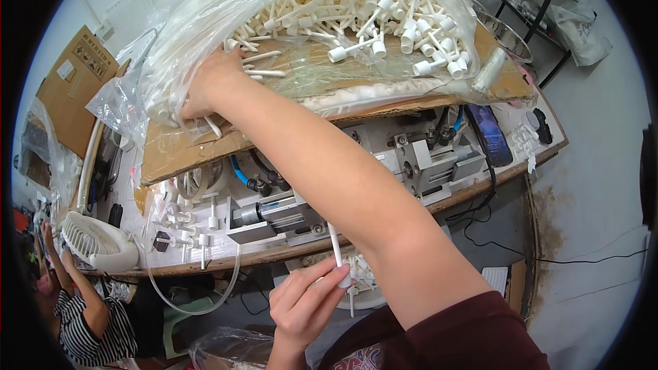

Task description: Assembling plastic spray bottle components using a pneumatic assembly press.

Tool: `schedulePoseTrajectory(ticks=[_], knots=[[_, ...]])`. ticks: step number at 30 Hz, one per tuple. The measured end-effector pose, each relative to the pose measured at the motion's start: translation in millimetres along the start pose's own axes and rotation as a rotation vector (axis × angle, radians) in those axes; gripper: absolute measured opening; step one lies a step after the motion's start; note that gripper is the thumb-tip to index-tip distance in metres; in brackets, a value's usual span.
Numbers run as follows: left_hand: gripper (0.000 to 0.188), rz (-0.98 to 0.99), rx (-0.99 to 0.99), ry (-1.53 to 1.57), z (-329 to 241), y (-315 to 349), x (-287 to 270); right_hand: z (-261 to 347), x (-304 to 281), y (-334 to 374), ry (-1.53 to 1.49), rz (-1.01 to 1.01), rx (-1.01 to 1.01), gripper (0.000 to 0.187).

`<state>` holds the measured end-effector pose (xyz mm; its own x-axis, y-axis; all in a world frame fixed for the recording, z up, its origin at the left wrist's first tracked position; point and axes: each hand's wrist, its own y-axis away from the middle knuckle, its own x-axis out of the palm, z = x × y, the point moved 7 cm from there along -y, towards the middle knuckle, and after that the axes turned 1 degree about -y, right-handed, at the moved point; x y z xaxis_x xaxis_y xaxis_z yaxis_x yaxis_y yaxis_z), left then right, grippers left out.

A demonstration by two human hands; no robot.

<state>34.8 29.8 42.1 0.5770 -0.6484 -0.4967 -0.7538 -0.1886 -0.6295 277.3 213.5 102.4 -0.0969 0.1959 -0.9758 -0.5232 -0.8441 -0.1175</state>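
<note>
My left grip (pixel 305 305) pinches the lower end of a rod (pixel 334 245), white and nearly upright, at the near edge of the desk (pixel 552 129). My right grip (pixel 218 83) is at the left side of the clear bag (pixel 185 48), beside the white parts (pixel 343 10) heaped inside; its fingertips are hidden, so I cannot tell whether it is closed on anything. The bag lies on cardboard (pixel 161 154) above two metal fixtures (pixel 277 218), and my right forearm crosses over them. Loose pieces (pixel 213 212) lie left of the fixtures, with a fan (pixel 99 241) farther left. A phone (pixel 490 136) rests to the right. A person in stripes (pixel 96 329) is at the lower left.
</note>
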Motion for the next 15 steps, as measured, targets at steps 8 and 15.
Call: schedulePoseTrajectory(ticks=[8, 15], knots=[[0.032, -0.025, 0.002, -0.022, 0.2, 2.2, -2.0, -34.1, -16.5, 32.0, 0.067, -0.147, -0.083, 0.062], [0.035, 0.042, -0.013, 0.039, 0.2, -1.6, 13.2, -99.0, -30.3, 56.4, -0.007, -0.126, -0.278, 0.044]])
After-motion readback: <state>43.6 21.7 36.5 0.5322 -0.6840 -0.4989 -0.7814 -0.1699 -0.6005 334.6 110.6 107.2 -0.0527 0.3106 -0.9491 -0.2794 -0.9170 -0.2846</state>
